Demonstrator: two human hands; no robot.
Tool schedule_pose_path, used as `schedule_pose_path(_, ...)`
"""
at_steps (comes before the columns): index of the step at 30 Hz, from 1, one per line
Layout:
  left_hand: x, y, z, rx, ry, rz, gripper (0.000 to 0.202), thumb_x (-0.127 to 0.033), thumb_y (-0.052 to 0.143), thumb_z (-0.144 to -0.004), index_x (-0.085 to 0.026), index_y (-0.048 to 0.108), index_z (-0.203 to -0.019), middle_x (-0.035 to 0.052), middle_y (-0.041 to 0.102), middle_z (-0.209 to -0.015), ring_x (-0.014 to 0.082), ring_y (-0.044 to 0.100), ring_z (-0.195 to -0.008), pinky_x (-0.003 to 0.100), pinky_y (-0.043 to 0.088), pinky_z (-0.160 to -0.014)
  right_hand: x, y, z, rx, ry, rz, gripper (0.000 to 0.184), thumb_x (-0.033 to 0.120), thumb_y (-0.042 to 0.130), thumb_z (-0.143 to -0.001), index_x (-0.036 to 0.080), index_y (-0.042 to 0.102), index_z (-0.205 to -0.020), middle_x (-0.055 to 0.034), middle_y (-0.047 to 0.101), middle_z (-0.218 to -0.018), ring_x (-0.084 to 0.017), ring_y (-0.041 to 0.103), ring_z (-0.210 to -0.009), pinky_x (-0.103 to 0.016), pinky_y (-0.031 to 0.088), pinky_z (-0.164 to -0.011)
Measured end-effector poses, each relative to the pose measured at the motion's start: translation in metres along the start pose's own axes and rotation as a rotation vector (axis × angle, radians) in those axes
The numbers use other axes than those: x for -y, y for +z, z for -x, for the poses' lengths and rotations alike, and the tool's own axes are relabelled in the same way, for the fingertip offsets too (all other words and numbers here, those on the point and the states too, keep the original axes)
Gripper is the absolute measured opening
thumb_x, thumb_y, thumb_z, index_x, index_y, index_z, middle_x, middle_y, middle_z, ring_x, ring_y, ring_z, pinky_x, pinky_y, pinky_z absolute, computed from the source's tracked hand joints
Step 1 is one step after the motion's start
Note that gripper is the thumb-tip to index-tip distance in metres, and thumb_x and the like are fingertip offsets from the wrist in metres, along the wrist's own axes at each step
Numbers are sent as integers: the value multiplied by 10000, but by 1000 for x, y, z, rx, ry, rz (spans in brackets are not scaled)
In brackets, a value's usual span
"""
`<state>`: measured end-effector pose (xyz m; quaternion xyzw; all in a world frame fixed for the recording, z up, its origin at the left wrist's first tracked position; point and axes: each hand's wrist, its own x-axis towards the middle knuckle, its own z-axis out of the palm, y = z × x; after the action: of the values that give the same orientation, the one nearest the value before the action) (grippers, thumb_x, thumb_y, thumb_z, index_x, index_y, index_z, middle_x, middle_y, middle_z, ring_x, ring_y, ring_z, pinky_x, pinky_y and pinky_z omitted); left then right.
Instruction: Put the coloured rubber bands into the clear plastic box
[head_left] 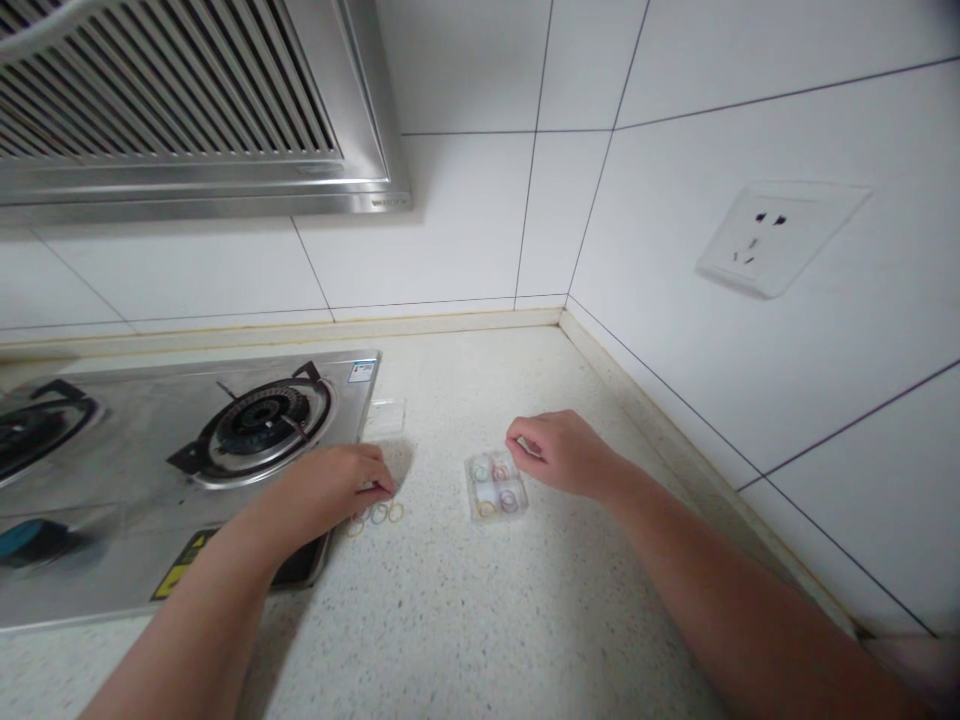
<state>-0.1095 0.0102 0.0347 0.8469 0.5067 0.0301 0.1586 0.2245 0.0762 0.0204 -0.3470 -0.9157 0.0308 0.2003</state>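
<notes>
A small clear plastic box (496, 487) with four compartments lies on the speckled countertop (480, 620); small coloured rings sit in its compartments. My right hand (559, 452) rests at the box's far right corner with fingers curled in a pinch; what it holds, if anything, I cannot make out. My left hand (341, 485) is by the stove's edge, fingertips pinched over a few loose small rings (379, 515) lying on the counter. A clear lid (386, 417) lies beside the stove, behind my left hand.
A steel gas stove (150, 470) with two burners fills the left side. A range hood (187, 100) hangs above it. White tiled walls meet in a corner behind the counter, and a wall socket (780, 235) is on the right wall.
</notes>
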Motion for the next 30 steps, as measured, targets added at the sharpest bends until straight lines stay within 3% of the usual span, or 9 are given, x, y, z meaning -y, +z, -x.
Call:
schedule_pose_path(9,-1,4,-2,-18,-32,16,203,-292,580,-892,-268,782,-903,32,742,-913,189,674,-810,277,435,-737,0,1,1,18,-2,-9,219,272,501,-917,186,673,-812,11,594,-588,-101,488,-543,-260,247,-584)
schedule_pose_path(18,-5,11,-1,0,-153,33,145,-263,557,-811,-215,690,-844,37,714,-811,189,628,-694,281,386,-620,2,0,0,56,3,-41,207,269,519,-904,180,696,-843,7,622,-609,-99,515,-564,-252,258,-591)
schedule_pose_path(30,-15,2,-3,-151,-91,-89,163,-294,480,-918,-198,612,-906,42,668,-882,183,606,-746,306,411,-703,0,3,0,46,-13,-21,176,257,545,-890,184,689,-821,7,636,-609,-97,515,-560,-253,247,-586)
